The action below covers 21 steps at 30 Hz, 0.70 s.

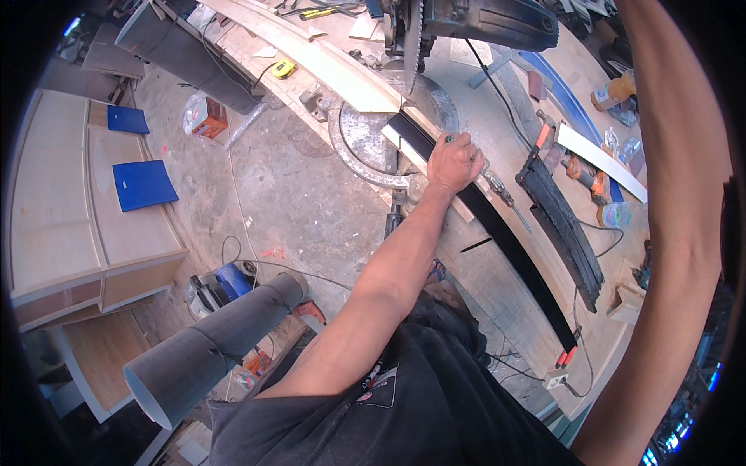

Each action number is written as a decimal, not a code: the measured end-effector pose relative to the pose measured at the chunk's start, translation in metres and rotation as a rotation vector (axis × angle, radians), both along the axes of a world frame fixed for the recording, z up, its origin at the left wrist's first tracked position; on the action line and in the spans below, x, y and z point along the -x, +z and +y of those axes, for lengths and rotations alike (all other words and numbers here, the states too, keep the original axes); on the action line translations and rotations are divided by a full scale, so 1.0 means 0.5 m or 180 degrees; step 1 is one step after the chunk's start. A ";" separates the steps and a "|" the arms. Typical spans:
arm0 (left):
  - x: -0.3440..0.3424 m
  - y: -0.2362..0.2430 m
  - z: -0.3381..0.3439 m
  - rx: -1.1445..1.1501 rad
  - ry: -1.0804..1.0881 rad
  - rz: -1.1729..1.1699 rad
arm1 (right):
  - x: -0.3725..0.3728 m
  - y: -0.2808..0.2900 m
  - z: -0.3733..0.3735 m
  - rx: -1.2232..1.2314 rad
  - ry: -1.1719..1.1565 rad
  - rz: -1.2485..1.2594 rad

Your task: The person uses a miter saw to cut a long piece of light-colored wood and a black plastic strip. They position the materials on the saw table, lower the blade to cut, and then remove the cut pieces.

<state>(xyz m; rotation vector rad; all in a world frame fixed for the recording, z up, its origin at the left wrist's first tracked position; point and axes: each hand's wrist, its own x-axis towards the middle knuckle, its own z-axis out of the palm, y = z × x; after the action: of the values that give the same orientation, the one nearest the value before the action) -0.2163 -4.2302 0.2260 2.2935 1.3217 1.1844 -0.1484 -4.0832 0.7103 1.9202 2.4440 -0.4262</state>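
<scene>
My left hand (454, 161) is closed over a long black strip (513, 252), holding it down near its far end. This strip runs from the round metal table (357, 140) of a mitre saw toward the lower right of the bench. Above the table stands the saw's toothed blade (413, 46), with its dark motor housing (497, 23) to the right. A long pale board (342, 78) lies to the left of the blade, its end near the strip's. My right forearm (684, 155) rises along the right side and leaves the top edge; its hand is out of view.
A yellow tape measure (284, 69) lies on the bench's left part. Right of the strip are a drill bit (505, 190), a dark long tool case (559, 225) and an orange power tool (587, 179). Grey rolls (210, 342) and wooden cabinets (54, 186) stand left.
</scene>
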 end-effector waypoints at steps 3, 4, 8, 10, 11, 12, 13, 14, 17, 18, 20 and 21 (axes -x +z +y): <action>0.000 -0.001 0.000 0.0010 -0.0008 -0.0022 | 0.001 -0.001 0.000 -0.0016 -0.0008 -0.0009; 0.000 -0.001 0.000 0.0038 -0.0010 -0.0032 | 0.000 -0.003 -0.001 -0.0016 -0.0010 -0.0016; -0.001 -0.002 0.001 0.0006 -0.0012 -0.0038 | 0.000 -0.003 -0.003 -0.0028 -0.0028 -0.0013; 0.000 -0.001 0.002 -0.0069 -0.0004 -0.0041 | 0.000 -0.003 -0.004 -0.0037 -0.0029 -0.0012; 0.000 -0.001 0.003 -0.0040 -0.0012 -0.0013 | 0.000 -0.002 -0.005 -0.0041 -0.0032 -0.0014; 0.001 0.000 0.003 -0.0020 -0.0007 0.0003 | 0.000 -0.002 -0.006 -0.0044 -0.0033 -0.0013; 0.000 0.000 0.002 0.0039 -0.0016 0.0036 | 0.000 -0.001 -0.007 -0.0049 -0.0038 -0.0012; 0.000 0.001 0.001 -0.0010 -0.0008 0.0024 | 0.000 -0.001 -0.007 -0.0046 -0.0041 -0.0014; 0.002 0.003 0.000 0.0017 -0.0037 0.0030 | 0.001 -0.003 -0.010 -0.0046 -0.0047 -0.0005; 0.003 0.003 -0.001 0.0080 -0.0054 0.0025 | 0.002 -0.003 -0.011 -0.0043 -0.0039 0.0005; 0.003 0.003 -0.003 0.0187 -0.0077 0.0035 | 0.002 -0.006 -0.014 -0.0035 -0.0039 0.0006; 0.003 0.003 -0.003 0.0231 -0.0087 0.0046 | 0.004 -0.006 -0.013 -0.0027 -0.0043 0.0000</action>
<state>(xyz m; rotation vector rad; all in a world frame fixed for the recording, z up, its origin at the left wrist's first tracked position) -0.2180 -4.2318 0.2273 2.2660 1.3120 1.0952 -0.1506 -4.0898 0.7070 1.9409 2.4383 -0.4167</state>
